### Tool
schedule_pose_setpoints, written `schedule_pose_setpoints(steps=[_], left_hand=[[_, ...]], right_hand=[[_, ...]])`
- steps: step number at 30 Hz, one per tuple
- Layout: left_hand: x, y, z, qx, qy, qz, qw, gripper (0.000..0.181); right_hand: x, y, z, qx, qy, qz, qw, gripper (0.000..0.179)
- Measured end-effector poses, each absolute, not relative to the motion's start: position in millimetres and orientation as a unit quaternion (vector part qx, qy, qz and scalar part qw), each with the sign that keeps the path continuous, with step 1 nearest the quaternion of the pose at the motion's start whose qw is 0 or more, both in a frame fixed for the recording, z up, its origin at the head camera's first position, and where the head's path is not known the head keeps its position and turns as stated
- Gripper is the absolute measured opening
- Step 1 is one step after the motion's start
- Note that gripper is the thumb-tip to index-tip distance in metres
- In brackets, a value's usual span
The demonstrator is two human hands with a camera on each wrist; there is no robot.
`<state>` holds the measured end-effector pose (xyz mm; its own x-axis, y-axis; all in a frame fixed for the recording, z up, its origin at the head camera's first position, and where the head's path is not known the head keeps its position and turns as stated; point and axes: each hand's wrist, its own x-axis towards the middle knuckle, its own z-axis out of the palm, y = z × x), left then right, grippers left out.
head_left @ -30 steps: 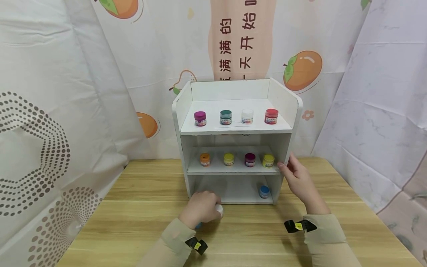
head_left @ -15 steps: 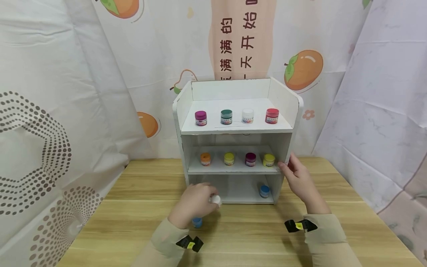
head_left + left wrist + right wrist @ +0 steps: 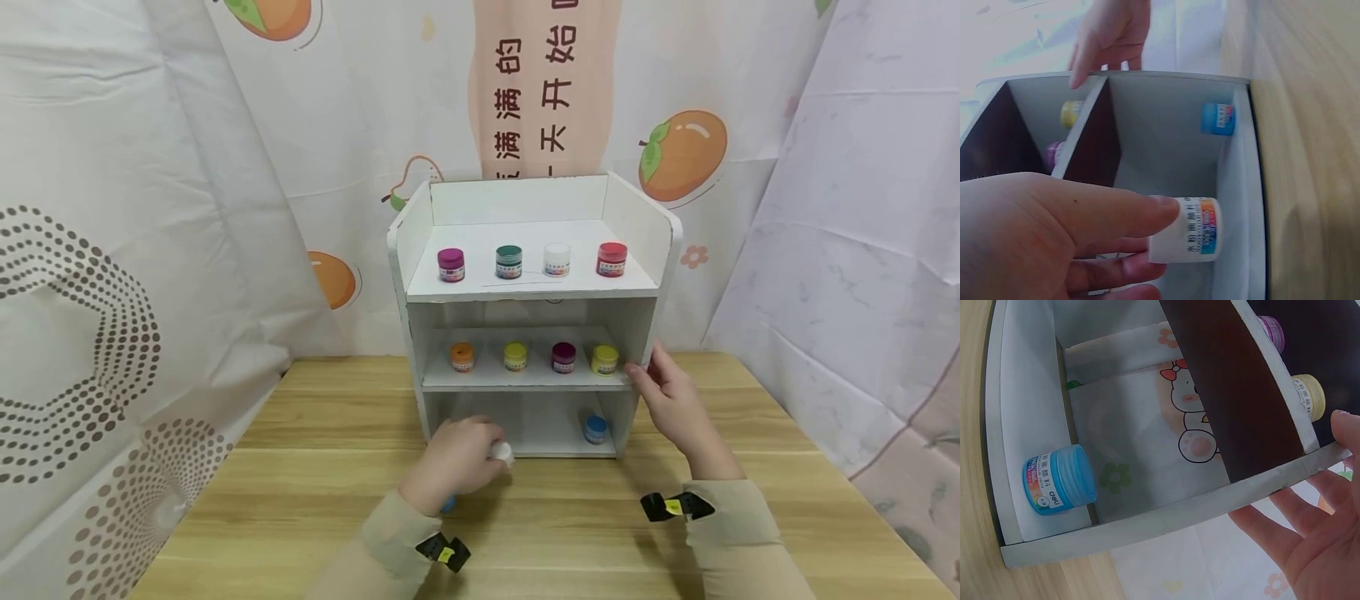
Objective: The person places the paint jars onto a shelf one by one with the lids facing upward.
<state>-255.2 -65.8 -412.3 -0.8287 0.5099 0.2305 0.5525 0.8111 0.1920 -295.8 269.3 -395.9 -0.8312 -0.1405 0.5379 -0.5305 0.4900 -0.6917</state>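
Note:
My left hand (image 3: 456,458) pinches a small white paint jar (image 3: 1188,231) between thumb and fingers. It is at the front of the lowest tier of a white shelf unit (image 3: 532,294), toward the left. In the left wrist view the jar lies sideways across the frame, its printed label showing. At the unit's right side, my right hand (image 3: 675,408) grips the side panel (image 3: 1204,509), thumb on the front edge near the middle tier and fingers behind. A blue paint jar (image 3: 1060,480) stands on the lowest tier at the right end.
Purple (image 3: 451,265), green (image 3: 508,262), white (image 3: 557,260) and red (image 3: 611,260) jars line the top tier. Orange (image 3: 462,357), yellow (image 3: 515,357), dark purple (image 3: 563,357) and another yellow jar (image 3: 604,360) fill the middle one. Another blue jar (image 3: 448,505) shows partly behind my left wrist on the wooden table (image 3: 330,467).
My left hand has moved the white jar forward to the lowest tier's front, then slightly right. The blue jar by my left wrist came into fuller view, then was mostly covered again. My right hand stays put.

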Motion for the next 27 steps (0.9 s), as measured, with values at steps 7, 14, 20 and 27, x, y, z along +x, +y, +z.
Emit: schedule_pose_setpoints(steps=[7,14,20,27], left_hand=[[-260,-43,-420,-0.284,-0.946,-0.118,0.105,0.015],[-269,-27,-425,-0.275,-0.947,-0.112,0.12,0.016],[-277,-13,-423,-0.271,-0.948,-0.108,0.124,0.017],[-286,-1,-421,-0.256,-0.951,-0.148,0.094,0.024]], right_hand=[[-294,269,-395,0.198,-0.838,0.462,0.212,0.06],[-296,268,-395,0.205,-0.832,0.469,0.215,0.061],[-295,269,-395,0.204,-0.832,0.468,0.216,0.06],[-295,269,-396,0.2,-0.84,0.457,0.215,0.06]])
